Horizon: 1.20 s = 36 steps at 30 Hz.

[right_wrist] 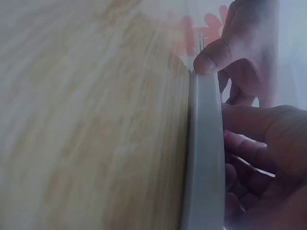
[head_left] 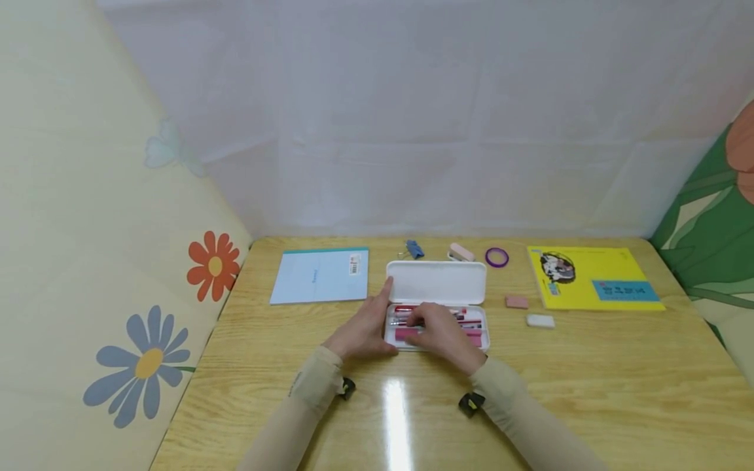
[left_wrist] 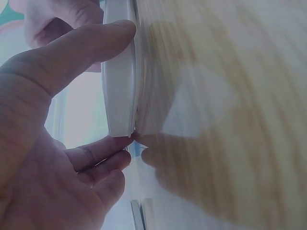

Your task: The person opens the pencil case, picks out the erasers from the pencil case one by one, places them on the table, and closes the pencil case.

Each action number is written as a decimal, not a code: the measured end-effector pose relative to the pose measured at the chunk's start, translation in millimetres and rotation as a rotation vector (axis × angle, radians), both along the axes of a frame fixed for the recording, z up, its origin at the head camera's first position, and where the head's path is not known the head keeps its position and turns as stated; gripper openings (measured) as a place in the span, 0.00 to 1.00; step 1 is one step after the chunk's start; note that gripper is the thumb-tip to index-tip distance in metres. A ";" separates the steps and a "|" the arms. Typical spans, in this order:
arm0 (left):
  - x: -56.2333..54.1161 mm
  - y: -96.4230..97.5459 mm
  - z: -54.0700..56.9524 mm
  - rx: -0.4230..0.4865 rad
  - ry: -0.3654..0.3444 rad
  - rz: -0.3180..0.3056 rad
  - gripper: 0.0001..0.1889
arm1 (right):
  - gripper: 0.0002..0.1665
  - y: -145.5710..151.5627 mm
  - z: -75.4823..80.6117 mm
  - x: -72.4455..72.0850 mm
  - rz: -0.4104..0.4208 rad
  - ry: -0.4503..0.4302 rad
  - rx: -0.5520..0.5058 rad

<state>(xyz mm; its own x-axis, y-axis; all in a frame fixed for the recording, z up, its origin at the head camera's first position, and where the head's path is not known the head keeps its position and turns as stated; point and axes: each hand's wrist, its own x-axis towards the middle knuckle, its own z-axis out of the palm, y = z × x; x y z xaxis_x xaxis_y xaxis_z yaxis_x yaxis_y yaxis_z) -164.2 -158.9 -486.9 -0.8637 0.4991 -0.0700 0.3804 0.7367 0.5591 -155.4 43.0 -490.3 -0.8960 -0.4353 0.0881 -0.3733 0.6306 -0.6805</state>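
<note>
A white pencil case (head_left: 438, 282) stands on the table with its lid tipped back. Red pens (head_left: 404, 309) and a flat pink strip (head_left: 474, 336) lie inside it. My left hand (head_left: 366, 328) holds the case's left end, the thumb pressed to its front wall (left_wrist: 120, 91) and the fingers along the side. My right hand (head_left: 438, 332) reaches over the front edge, its bent fingers (right_wrist: 249, 148) down among the contents, close to the pink strip. The case wall partly hides these fingertips; I cannot tell whether they pinch anything.
A light blue notebook (head_left: 321, 276) lies to the left, a yellow book (head_left: 589, 278) to the right. Behind the lid are a blue clip (head_left: 415, 249), a pink stapler (head_left: 461, 252) and a purple ring (head_left: 497, 258). A pink block (head_left: 516, 301) and a white eraser (head_left: 540, 320) lie right of the case.
</note>
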 end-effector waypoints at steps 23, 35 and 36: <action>1.2 0.6 1.1 -0.005 0.003 0.001 0.76 | 0.02 0.4 0.1 0.4 0.039 0.137 0.127; 1.1 1.4 2.0 -0.011 -0.007 0.009 0.76 | 0.05 -3.1 -1.3 2.6 0.072 0.288 0.288; 1.0 1.5 1.9 -0.013 -0.009 0.010 0.76 | 0.05 -3.3 -1.8 3.0 0.077 0.306 0.304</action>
<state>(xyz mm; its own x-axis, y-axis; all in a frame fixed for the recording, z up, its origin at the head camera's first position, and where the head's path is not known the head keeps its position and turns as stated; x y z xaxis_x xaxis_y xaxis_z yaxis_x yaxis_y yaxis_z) -163.2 -157.4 -485.0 -0.8681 0.4892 -0.0844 0.3677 0.7479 0.5528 -152.4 39.7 -492.1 -0.8125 -0.5470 0.2017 -0.5825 0.7475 -0.3193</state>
